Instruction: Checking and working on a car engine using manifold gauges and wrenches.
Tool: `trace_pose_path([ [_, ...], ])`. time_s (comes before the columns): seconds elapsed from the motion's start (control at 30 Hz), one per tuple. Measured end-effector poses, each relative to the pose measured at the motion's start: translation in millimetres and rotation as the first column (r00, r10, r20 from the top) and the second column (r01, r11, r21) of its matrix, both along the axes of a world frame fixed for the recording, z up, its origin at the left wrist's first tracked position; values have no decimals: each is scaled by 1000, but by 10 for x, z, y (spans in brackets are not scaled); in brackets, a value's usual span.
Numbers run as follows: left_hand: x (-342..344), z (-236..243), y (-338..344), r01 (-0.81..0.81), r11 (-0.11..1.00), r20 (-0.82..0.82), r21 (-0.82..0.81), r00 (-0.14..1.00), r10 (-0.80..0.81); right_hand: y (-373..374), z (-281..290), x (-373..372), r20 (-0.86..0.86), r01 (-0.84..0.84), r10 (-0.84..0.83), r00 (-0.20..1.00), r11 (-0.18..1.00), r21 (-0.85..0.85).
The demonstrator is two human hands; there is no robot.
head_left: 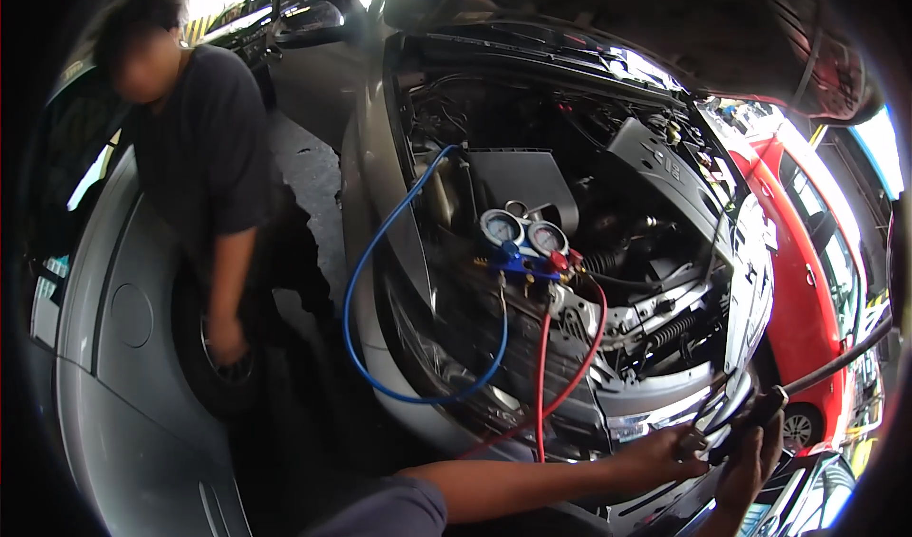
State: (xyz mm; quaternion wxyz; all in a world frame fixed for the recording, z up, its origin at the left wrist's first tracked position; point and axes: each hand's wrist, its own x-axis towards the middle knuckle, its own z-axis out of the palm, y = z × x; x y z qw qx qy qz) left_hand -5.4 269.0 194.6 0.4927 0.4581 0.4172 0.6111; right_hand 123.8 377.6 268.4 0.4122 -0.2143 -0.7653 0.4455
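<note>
At the front of an open engine bay, my right hand (748, 469) is closed around a dark connector (766, 408), from which a thick grey hose (836, 361) runs up to the right. Just left of it, my left hand (657, 459) has its fingers curled together by the connector's lower end; what they pinch is too small and dark to make out. A manifold gauge set (528, 260) with two round dials rests at the front edge of the engine bay. A blue hose (350, 300) loops from it to the left, and red hoses (542, 376) hang down from it.
The raised hood (655, 24) hangs over the engine bay. A co-worker (204, 129) in a dark shirt stands at the left, between this car and a grey car (123, 376), one arm hanging near its wheel. A red car (807, 281) is at the right.
</note>
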Motion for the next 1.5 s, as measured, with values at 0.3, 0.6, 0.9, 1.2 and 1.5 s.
trace_pose_path([
  [0.3,-843,334,-6,66,986,57,156,995,-76,127,179,-290,-182,124,-148,972,982,-140],
  [0.6,-1469,227,-424,148,976,483,159,851,-208,119,210,-935,160,296,-268,950,937,-185],
  [0.9,-2003,5,-1052,-229,937,581,-264,738,344,1555,-519,-1348,175,188,-115,978,852,-488],
  [1.2,-1726,-259,-1340,-567,601,194,-563,616,763,3130,-1069,-2247,9,203,-294,956,636,-745],
  [1.5,-1461,-263,-1119,-762,467,-168,-448,585,794,3760,-1292,-2629,-326,-234,-191,926,388,-891],
])
